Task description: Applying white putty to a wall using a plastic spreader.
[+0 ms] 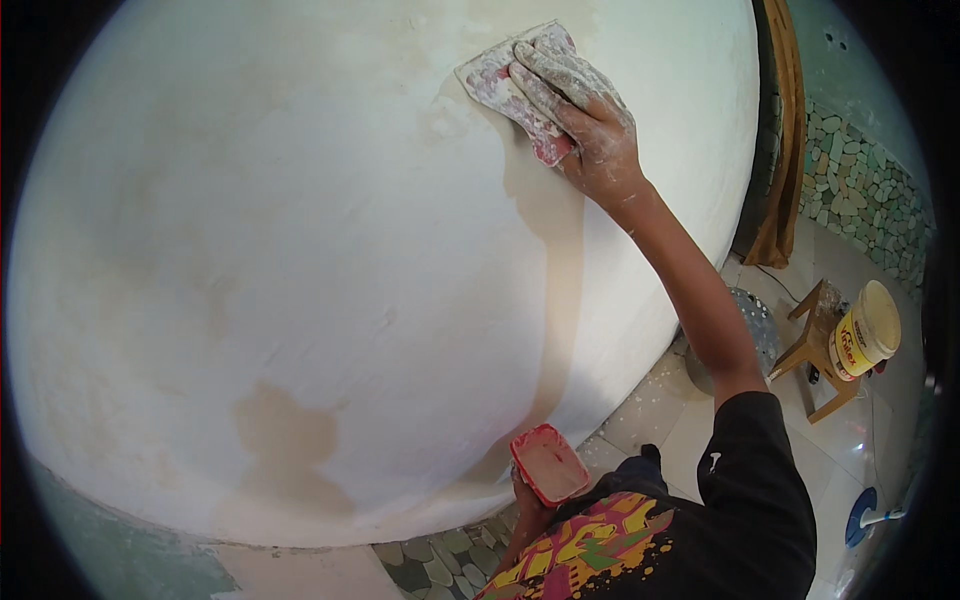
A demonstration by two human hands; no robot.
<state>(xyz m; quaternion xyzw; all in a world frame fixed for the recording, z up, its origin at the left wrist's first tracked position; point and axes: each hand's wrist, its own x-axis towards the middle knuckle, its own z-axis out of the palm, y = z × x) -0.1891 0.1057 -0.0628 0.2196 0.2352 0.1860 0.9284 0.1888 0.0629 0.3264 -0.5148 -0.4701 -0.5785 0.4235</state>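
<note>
My right hand (598, 125), coated in white paste, is raised against the upper part of a large white wall (400, 250). Its fingers press a flat red putty spreader (500, 85), smeared with the same paste, onto the surface. Low down by my body, my left hand (529, 508) grips a red rectangular tub (568, 496) from its left side, and part of that hand is hidden. Pale putty fills the tub. Damp-looking beige patches mark parts of the wall, and shadows fall across it.
On the right, a white and yellow bucket (868, 330) stands on a wooden stool (806, 352). A speckled grey round container (755, 325) is beside it. A brown cloth (785, 200) hangs past the wall's edge. A blue disc-shaped object (859, 518) lies on the tiled floor (810, 470).
</note>
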